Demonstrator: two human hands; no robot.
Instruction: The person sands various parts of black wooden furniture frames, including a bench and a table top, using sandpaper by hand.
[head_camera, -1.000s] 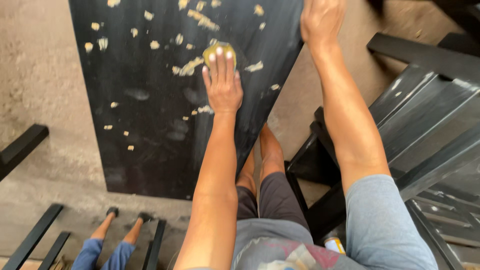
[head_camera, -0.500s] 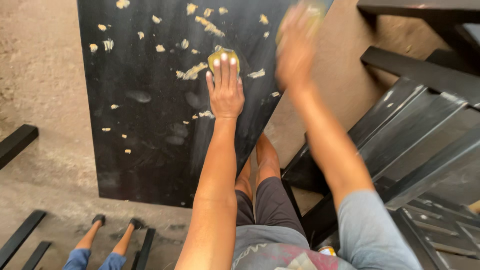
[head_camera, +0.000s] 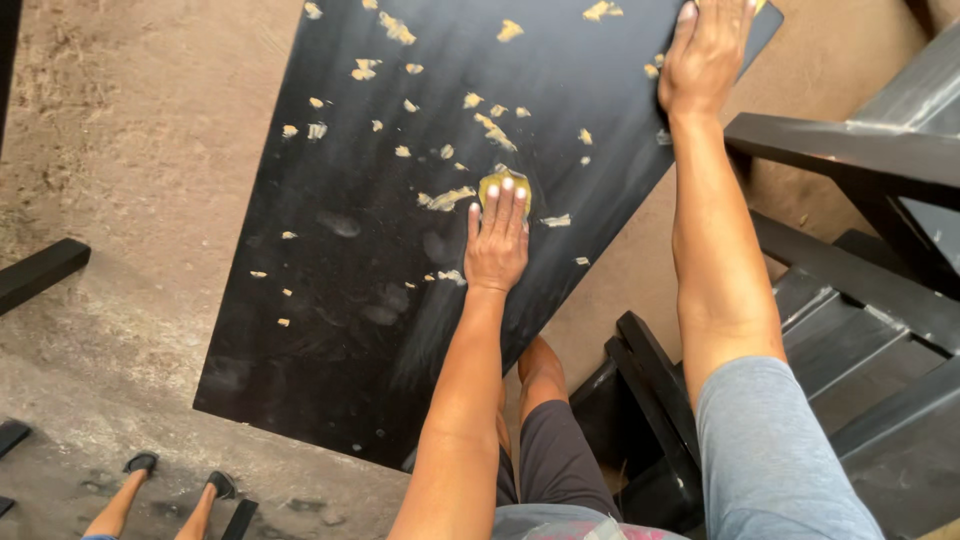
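The left hand (head_camera: 497, 245) lies flat with fingers straight, its fingertips pressing a small yellowish pad (head_camera: 505, 185) against the black board (head_camera: 330, 300); nothing is clasped, the pad is only pinned under the fingers. The right hand (head_camera: 705, 55), up and to the right of the left, rests open and flat on the board's far right edge, gripping nothing. Pale yellow patches of filler (head_camera: 448, 197) dot the board around and beyond the left hand, thickest just left of and above the pad. The board lies tilted over a bare dirt floor (head_camera: 110, 150). Right of the right arm stand black wooden frames (head_camera: 860, 160). Near the bottom left, well away from both hands, another person's feet (head_camera: 180, 485) show in dark sandals.
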